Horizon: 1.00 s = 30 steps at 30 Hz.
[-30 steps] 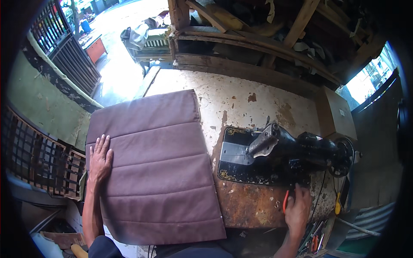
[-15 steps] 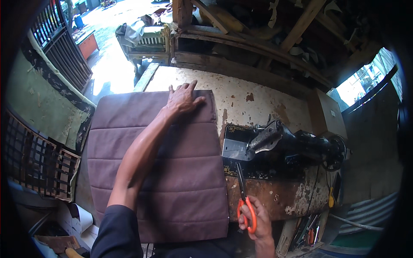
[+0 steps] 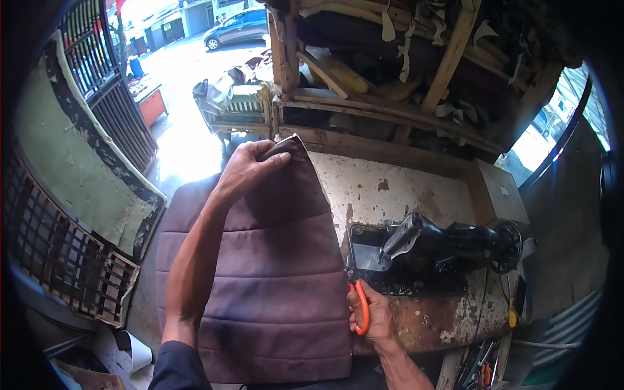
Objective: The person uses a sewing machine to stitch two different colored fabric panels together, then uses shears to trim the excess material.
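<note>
A brown fabric panel [image 3: 273, 299] with several stitched cross seams lies over the table, its near end over my lap. My left hand [image 3: 250, 166] pinches the far edge close to the right corner and holds that corner lifted off the table. In my right hand [image 3: 377, 315] is a pair of scissors [image 3: 361, 305] with orange handles. Their dark blades point away from me, along the panel's right edge and beside the sewing machine [image 3: 448, 247]. Whether the blades touch the fabric I cannot tell.
The black sewing machine stands on the worn table [image 3: 403, 188], right of the panel. Behind rises a wooden rack [image 3: 364, 104] stuffed with cloth. A cardboard box [image 3: 497, 192] sits at the back right. Tools [image 3: 481, 364] hang below the table's front edge. A slatted frame [image 3: 71, 253] leans at left.
My left hand, flat on the panel before, now grips its far corner and has raised it. My right hand has moved the scissors up beside the panel's right edge. The view has tilted upward.
</note>
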Available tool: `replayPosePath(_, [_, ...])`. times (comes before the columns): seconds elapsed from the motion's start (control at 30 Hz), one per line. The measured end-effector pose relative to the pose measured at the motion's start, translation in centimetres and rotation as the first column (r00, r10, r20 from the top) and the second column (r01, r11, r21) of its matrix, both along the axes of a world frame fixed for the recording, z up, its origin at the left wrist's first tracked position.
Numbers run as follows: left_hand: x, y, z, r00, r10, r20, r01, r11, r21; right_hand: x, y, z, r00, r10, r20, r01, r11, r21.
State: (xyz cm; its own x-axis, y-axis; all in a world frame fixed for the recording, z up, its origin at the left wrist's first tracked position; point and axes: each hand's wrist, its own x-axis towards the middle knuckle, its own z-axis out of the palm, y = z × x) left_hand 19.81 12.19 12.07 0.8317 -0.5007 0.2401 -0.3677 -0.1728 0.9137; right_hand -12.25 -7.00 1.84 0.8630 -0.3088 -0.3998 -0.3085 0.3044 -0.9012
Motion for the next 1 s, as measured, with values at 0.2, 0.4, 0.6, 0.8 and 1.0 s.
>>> replayPosePath(0.2, [-5.8,3.8,7.0,0.998,-0.061,0.03,0.062,0.997,-0.039,-3.1,0.2,1.0,0.948,-0.072,0.311,0.156,0.954,-0.254])
replayPosePath(0.4, [-9.8,7.5,9.7,0.994,0.027,0.109,-0.031,0.999,0.041,-10.2,-0.1,0.7,0.969,0.115,0.218,-0.095,0.991,-0.099])
replayPosePath(0.6, [-13.0,8.8,9.4,0.998,0.007,0.061,-0.012,0.996,0.089,-11.9,-0.1,0.4,0.912,0.335,0.235,-0.344,0.939,-0.005])
replayPosePath(0.8, [-15.9,8.2,9.5,0.996,-0.058,0.07,0.051,0.994,0.091,-12.4,3.3,4.5,0.883,0.274,0.382,-0.038,0.851,-0.523])
replayPosePath(1.0, [-17.2,8.5,9.7,0.995,-0.098,0.035,0.096,0.993,0.073,-11.1,5.1,6.5,0.904,0.263,0.336,0.043,0.727,-0.685])
